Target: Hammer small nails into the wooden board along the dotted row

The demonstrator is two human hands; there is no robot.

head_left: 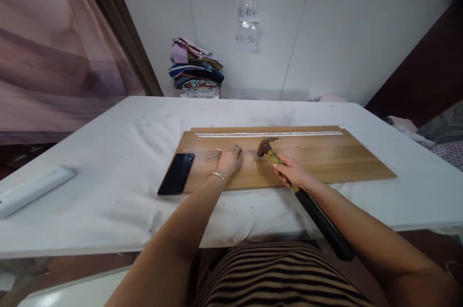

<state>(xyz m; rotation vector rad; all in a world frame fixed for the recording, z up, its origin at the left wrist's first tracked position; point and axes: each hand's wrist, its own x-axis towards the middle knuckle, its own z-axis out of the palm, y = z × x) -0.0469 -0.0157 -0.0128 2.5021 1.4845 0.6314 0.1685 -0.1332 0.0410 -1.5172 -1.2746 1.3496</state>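
My right hand point(288, 170) is wrapped round the upper handle of a claw hammer point(320, 215), whose yellow and black handle slants back towards my body. The rusty hammer head is over the middle of a wooden board point(311, 162). A tiny mark or nail shows just under it, too small to tell which. My left hand point(230, 160) rests on the board left of the hammer, its fingers curled and closed. Whatever it may hold is hidden. Several loose nails point(213, 155) lie on the board beside that hand.
A black phone point(176, 174) lies across the board's left end. White marked strips point(267, 134) run along its far side. A white cloth point(119, 167) covers the table, with a long white object point(36, 190) at left. Folded clothes point(197, 68) are stacked by the wall.
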